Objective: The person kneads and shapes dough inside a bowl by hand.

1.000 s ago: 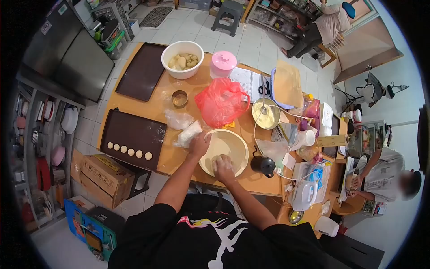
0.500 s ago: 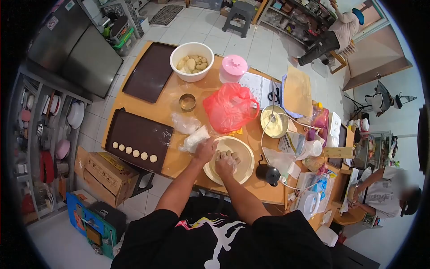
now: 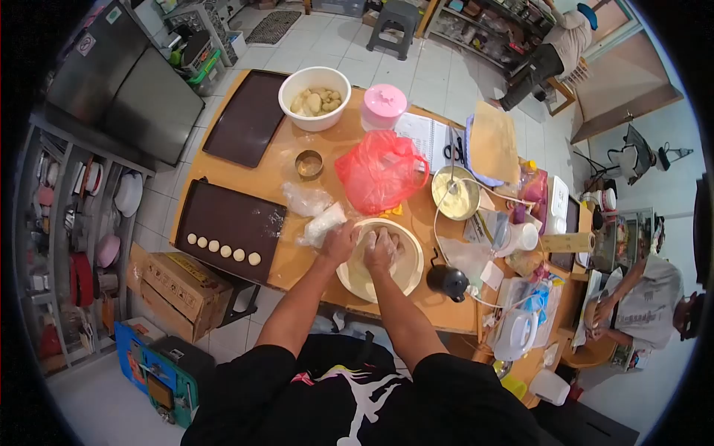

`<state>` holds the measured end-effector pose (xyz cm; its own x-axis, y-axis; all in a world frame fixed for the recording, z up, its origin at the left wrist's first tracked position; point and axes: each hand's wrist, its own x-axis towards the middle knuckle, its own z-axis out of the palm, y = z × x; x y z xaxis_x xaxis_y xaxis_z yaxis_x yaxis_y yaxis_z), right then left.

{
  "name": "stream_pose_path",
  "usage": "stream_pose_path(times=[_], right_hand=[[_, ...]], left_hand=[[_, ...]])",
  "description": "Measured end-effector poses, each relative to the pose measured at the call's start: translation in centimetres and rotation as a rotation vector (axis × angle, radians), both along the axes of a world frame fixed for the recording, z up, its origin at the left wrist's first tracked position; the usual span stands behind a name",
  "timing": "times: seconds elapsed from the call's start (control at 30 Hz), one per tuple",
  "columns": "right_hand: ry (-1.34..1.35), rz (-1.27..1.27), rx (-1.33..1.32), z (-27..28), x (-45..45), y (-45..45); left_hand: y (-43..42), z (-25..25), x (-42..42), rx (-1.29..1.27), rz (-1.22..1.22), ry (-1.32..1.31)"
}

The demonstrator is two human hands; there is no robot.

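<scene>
My left hand is closed over the left rim of a wide cream bowl. Inside that bowl, my right hand presses with bent, flour-dusted fingers into a lump of beige dough; the palm and wrist cover part of the lump. Just beyond my left hand lies a clear plastic bag of white powder. A red plastic bag sits past the bowl, and a black lidded jug stands to its right.
At left, a dark tray carries several small round dough pieces; another dark tray lies behind it. A white bowl of dough balls, a metal ring, a pink tub and a steel bowl stand farther back. Two people work nearby.
My right hand has moved toward the far side of the bowl, pressing the dough there. My left hand stays at the rim. The person at right has shifted slightly.
</scene>
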<state>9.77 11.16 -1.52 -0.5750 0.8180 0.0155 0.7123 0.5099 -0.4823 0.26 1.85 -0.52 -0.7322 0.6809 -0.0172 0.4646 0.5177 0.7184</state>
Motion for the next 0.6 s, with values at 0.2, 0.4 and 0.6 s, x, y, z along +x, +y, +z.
stream_pose_path(times=[0.2,0.4,0.6], right_hand=[[0.328,0.055,-0.441,0.7,2.7,4.4],[-0.125,0.109,-0.229,-0.2,8.2,3.6],[0.07,-0.028,-0.356,1.8,8.4,1.0]], left_hand=[[0.2,0.2,0.2,-0.012,0.034,-0.024],[0.1,-0.1,0.4,0.027,0.071,-0.031],[0.2,-0.1,0.5,0.017,0.091,-0.014]])
